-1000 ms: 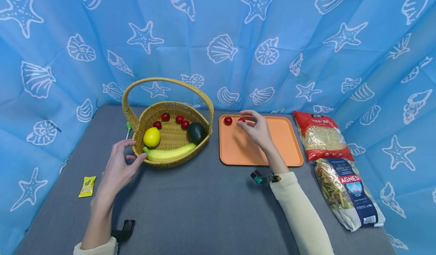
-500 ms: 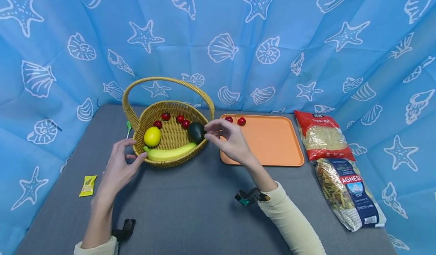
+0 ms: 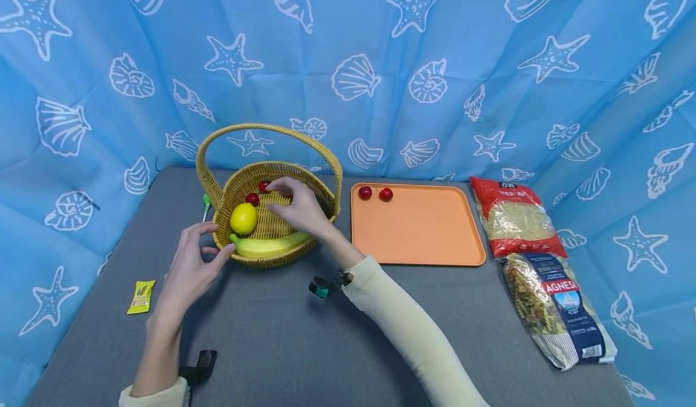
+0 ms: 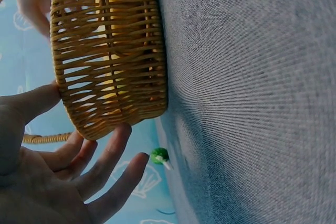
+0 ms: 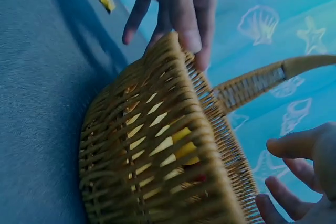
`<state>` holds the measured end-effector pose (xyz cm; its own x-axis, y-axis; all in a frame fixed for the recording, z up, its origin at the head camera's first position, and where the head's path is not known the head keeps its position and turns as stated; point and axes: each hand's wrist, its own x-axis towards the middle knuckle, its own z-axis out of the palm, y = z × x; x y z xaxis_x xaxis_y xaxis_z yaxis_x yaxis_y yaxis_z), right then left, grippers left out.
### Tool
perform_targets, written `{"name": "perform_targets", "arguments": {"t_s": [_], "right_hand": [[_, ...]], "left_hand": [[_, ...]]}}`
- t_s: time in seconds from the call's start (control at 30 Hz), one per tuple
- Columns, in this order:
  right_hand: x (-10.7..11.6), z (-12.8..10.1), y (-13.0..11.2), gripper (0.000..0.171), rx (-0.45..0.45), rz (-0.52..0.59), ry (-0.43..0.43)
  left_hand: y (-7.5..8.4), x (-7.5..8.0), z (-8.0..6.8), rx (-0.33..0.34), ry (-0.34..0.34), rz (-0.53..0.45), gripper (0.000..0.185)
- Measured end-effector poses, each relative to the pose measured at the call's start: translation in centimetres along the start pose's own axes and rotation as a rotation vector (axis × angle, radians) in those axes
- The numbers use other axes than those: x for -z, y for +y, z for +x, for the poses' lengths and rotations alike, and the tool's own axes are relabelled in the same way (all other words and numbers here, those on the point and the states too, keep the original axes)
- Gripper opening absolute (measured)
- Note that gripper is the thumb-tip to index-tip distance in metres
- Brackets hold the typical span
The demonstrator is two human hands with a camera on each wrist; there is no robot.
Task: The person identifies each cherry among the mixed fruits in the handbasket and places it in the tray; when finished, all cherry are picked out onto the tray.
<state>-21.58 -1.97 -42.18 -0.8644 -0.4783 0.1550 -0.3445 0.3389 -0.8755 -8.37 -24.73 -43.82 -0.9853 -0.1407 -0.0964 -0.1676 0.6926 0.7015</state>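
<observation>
A wicker basket [image 3: 261, 257] with a hoop handle stands on the grey table. It holds a lemon [image 3: 243, 218], a banana [image 3: 266, 245] and red cherries [image 3: 252, 198]. My right hand [image 3: 299, 208] hovers inside the basket over its right half. Its fingers are loosely spread and hold nothing, as the right wrist view shows [image 5: 302, 182]. It hides part of the basket's contents. My left hand [image 3: 187, 268] is open at the basket's near left side, its thumb against the woven wall [image 4: 110, 51]. Two cherries [image 3: 375, 193] lie at the far left of an orange tray [image 3: 418, 226].
Two bags of pasta [image 3: 511, 217] [image 3: 554, 301] lie right of the tray. A yellow sachet [image 3: 141, 297] lies near the table's left edge. A small green-headed stick [image 3: 205, 205] lies left of the basket. A blue shell-print cloth walls in the table.
My right hand let go of a cherry on the tray, then swung left across the table and now sits over the basket. The left hand has stayed put.
</observation>
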Motion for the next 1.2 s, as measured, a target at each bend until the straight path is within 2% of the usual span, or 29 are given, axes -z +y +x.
{"name": "perform_targets", "arguments": {"t_s": [0.17,0.37,0.6,0.77,0.87,1.2], "right_hand": [[-1.6,1.9,0.6,0.032,-0.086,-0.022,0.000],[-2.5,2.7,1.4,0.033,-0.148,-0.002,-0.024],[-2.7,2.5,1.8,0.038,-0.224,0.002,-0.109],[-2.9,2.5,2.0,0.043,-0.279,0.019,-0.204],[-3.0,2.7,2.2,0.043,-0.290,0.029,-0.226],[-3.3,2.9,2.4,0.041,-0.286,0.013,-0.218]], "left_hand": [[0.1,-0.1,0.0,0.007,-0.002,0.001,0.075],[0.2,-0.2,-0.1,-0.006,0.003,0.001,0.073],[0.4,-0.1,0.1,0.008,0.006,-0.007,0.074],[0.4,-0.1,0.2,0.013,-0.006,-0.016,0.075],[0.4,-0.1,0.2,0.016,-0.009,-0.016,0.076],[0.2,0.0,0.0,0.015,0.004,-0.007,0.074]]}}
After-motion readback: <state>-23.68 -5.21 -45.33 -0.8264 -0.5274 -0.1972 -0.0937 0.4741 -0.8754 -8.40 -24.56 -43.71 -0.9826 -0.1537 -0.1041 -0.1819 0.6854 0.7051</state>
